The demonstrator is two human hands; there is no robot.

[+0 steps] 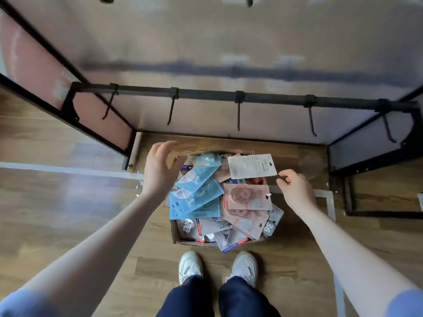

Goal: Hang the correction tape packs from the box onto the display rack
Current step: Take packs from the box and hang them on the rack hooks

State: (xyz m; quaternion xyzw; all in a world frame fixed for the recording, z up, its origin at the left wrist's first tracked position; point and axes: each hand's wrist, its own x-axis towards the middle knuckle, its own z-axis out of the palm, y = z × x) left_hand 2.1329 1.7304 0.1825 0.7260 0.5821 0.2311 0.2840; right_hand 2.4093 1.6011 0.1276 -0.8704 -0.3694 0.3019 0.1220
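- Cardboard box (175, 234): set on the floor directly ahead of the person's feet and below the rack; top open, filled to the rim with carded packs heaped at mixed angles.
- Blue correction tape packs (196, 197): several overlapped on the left half of the heap, card faces up, fanned across one another.
- Pink correction tape packs (248, 199): two or three stacked on the right half, hang holes turned toward the right edge.
- White correction tape pack (251, 166): seen at the far right corner of the box, plain back side up, its right corner just beside the right fingertips; whether it is touched or apart cannot be told.
- Further packs, grey, clear and red-trimmed (225, 236): bedded beneath the others along the near side, one overhanging the front wall.
- Left hand (160, 168): held above the far left corner of the box, fingers spread and relaxed, nothing gripped.
- Right hand (295, 191): held at the right side of the box, fingers loosely curled, thumb and forefinger drawn near each other, nothing seen between them.
- Display rack (229, 94): black metal crossbar fitted with five black hooks (238, 115), all bare, projected out above the box; pale panel behind, blurred.
- Floor (68, 202): wood-effect planks, marked with strips of pale tape.
- White shoes (190, 266) and dark trousers are seen at the lower edge.
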